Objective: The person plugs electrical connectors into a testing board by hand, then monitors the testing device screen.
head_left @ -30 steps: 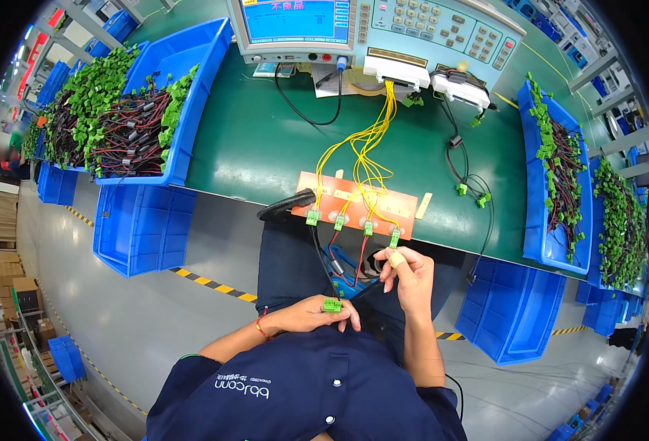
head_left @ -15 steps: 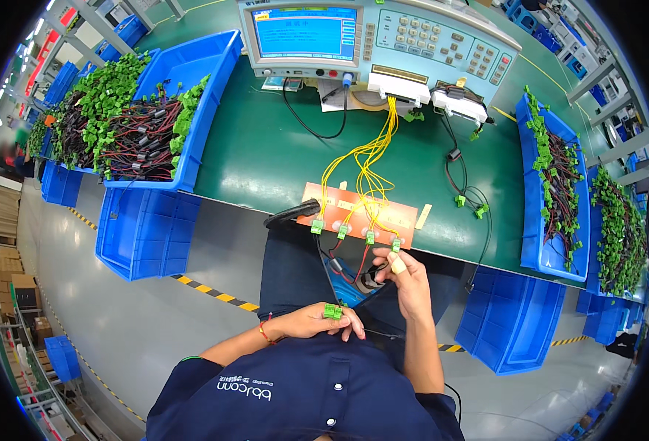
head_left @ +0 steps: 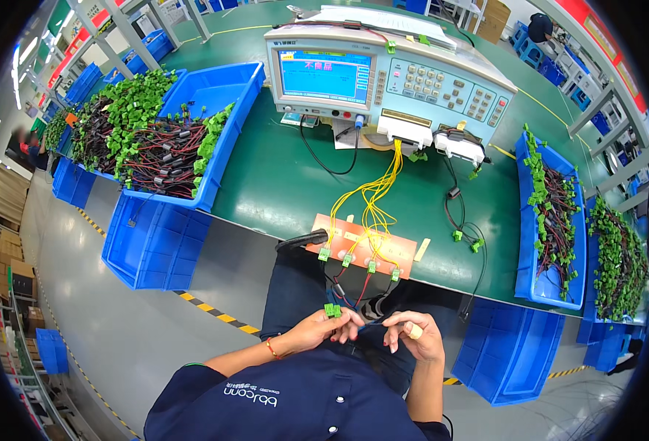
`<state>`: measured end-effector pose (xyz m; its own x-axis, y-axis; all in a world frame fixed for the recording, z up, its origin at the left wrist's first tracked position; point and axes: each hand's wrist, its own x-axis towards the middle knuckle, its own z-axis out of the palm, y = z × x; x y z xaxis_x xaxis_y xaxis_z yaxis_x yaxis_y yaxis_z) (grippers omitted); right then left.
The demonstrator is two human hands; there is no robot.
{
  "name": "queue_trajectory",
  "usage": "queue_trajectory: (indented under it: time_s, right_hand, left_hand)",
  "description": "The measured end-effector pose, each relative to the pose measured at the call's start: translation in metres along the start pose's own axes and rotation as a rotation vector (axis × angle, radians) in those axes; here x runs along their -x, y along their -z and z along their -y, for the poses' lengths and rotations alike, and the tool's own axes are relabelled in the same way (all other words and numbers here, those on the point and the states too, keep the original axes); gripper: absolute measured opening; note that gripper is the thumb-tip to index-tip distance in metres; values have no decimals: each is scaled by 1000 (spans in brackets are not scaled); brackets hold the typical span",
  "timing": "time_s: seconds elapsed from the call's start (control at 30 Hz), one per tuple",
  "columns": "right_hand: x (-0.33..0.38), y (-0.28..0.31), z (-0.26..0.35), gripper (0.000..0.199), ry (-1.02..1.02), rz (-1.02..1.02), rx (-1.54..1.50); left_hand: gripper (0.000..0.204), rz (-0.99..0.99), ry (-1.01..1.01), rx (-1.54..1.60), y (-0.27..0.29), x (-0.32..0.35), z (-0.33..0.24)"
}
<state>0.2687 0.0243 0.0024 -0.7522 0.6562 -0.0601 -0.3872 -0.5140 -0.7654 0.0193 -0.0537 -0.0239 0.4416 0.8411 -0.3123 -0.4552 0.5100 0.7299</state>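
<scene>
My left hand [head_left: 317,329] is in front of my body with a pair of green plug-in terminal connectors [head_left: 332,311] between its fingers. Close by on the right, my right hand [head_left: 417,334] has a yellowish wrap on one finger. Its fingers are apart and bent, and I see nothing held in them. Just beyond both hands is an orange test board [head_left: 404,252] at the bench edge, with green connectors [head_left: 372,266] along its near side. Red and black leads with a dark cylinder hang from these connectors, and yellow wires [head_left: 368,192] run back from the board.
A bench tester [head_left: 405,81] with a lit screen stands at the back of the green bench [head_left: 266,184]. Blue bins [head_left: 247,95] full of green-ended leads flank it on the left and right [head_left: 552,290]. A thick black cable [head_left: 301,240] meets the board's left end.
My right hand has come away from the board's rightmost connector, back toward my left hand. The tester's screen now shows red lettering. The whole view has tilted, with the bench lower in it.
</scene>
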Motion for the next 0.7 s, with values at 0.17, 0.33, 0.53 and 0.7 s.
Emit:
queue_trajectory:
  time_s: [0.17, 0.33, 0.53, 0.7]
  right_hand:
    - [-4, 2, -7, 36, -23, 67, -203]
    - [-2, 6, -2, 31, -16, 4, -133]
    - [5, 7, 13, 29, -14, -201, 146]
    - [-4, 8, 6, 25, 11, -330, 971]
  left_hand:
    - [36, 12, 144, -214, -4, 13, -23]
    - [37, -485, -54, -221, 22, 26, -27]
    - [38, -621, -484, -395, 13, -16, -41]
    - [42, -379, -371, -155, 15, -33, -44]
